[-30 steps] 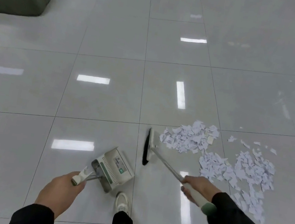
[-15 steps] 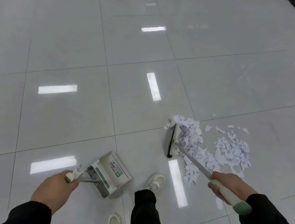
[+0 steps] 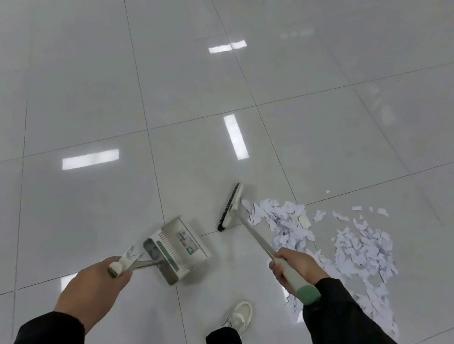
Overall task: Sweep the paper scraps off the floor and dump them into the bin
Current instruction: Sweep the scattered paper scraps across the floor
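Left hand (image 3: 93, 290): fist closed round the dustpan's handle end.
Dustpan (image 3: 176, 249): low over the glossy tiled floor (image 3: 83, 87), mouth toward upper left, apart from the scraps.
Right hand (image 3: 295, 269): wrapped round the broom's pale grip, above its green cap.
Broom (image 3: 230, 207): head beside the left edge of the pile, dark bristles facing away from the paper.
Paper scraps (image 3: 357, 247): two loose heaps right of the broom, trailing toward the right sleeve; a few strays beyond.
Open room: bare tiles ahead and left; dark edge in the far upper-left corner.
Shoe (image 3: 239, 313): white, between pan and pile.
Label: sticker with green mark on the pan, print unreadable.
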Available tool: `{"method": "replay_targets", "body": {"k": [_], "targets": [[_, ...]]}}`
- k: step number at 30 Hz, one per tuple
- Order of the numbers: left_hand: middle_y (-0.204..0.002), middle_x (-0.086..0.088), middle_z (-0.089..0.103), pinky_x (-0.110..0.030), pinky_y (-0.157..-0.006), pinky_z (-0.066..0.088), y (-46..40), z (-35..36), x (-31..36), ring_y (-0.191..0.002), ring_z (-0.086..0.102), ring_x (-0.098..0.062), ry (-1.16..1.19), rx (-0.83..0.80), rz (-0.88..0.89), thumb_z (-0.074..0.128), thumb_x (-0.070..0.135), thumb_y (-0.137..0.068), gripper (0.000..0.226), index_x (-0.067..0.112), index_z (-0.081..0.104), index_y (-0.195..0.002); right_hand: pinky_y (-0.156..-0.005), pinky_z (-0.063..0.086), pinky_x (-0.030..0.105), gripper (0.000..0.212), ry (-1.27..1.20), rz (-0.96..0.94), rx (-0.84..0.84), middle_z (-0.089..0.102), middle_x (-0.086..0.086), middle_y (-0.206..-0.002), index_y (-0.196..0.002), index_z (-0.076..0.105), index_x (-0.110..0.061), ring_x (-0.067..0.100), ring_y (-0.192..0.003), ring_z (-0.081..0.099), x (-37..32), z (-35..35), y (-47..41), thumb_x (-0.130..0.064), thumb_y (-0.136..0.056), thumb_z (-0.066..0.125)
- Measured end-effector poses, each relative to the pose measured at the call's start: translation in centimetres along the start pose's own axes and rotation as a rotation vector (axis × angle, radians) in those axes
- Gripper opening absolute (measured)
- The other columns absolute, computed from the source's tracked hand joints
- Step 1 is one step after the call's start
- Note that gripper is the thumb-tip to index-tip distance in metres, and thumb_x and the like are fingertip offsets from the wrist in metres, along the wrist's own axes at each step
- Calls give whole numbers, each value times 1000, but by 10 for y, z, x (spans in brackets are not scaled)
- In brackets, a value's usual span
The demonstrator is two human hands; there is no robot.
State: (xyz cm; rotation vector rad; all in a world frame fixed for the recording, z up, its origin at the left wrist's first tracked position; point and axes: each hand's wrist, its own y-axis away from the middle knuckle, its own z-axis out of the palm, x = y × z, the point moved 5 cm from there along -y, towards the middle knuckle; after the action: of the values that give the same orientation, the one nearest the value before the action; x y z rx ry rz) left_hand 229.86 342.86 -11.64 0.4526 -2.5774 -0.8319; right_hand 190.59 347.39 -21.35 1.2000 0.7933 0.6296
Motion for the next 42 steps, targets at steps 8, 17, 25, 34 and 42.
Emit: {"method": "replay_targets", "body": {"k": [8,17,25,34,42], "targets": [[-70,1,66,-32,-62,45,-78,-14,72,-70,61,-17,-77,-68,147,55,40,-98,16,36,62,-83,-35,47,21,10,-114,1,205,56,18,-69,-104,51,0,17,-35,46,-16,-78,12,-6,-97,55],[-75,3,67,-30,-63,49,-198,-20,173,-72,62,-16,-239,-274,457,58,38,-97,18,29,63,-83,-34,44,21,22,-398,-92,333,59,18,-74,-112,54,2,17,-42,45,6,-13,71,-12,-95,59],[-84,14,65,-26,-60,43,-228,-46,236,-76,61,-8,-488,-392,767,54,47,-98,23,35,66,-113,-35,38,20,22,-648,-160,503,62,19,-74,-107,59,4,18,-44,44,65,69,127,-12,-93,56],[-80,9,64,-25,-58,40,-216,-30,278,-72,57,-9,-594,-413,979,58,36,-99,9,30,62,-94,-38,46,22,24,-961,-157,631,62,20,-75,-106,59,10,20,-41,48,179,106,133,-11,-95,54],[-79,4,65,-30,-59,40,-202,-13,305,-72,57,-14,-677,-383,1096,58,37,-98,14,27,63,-90,-38,48,22,15,-1061,-47,706,57,21,-74,-103,55,8,20,-34,48,265,115,121,-5,-94,55]]}}
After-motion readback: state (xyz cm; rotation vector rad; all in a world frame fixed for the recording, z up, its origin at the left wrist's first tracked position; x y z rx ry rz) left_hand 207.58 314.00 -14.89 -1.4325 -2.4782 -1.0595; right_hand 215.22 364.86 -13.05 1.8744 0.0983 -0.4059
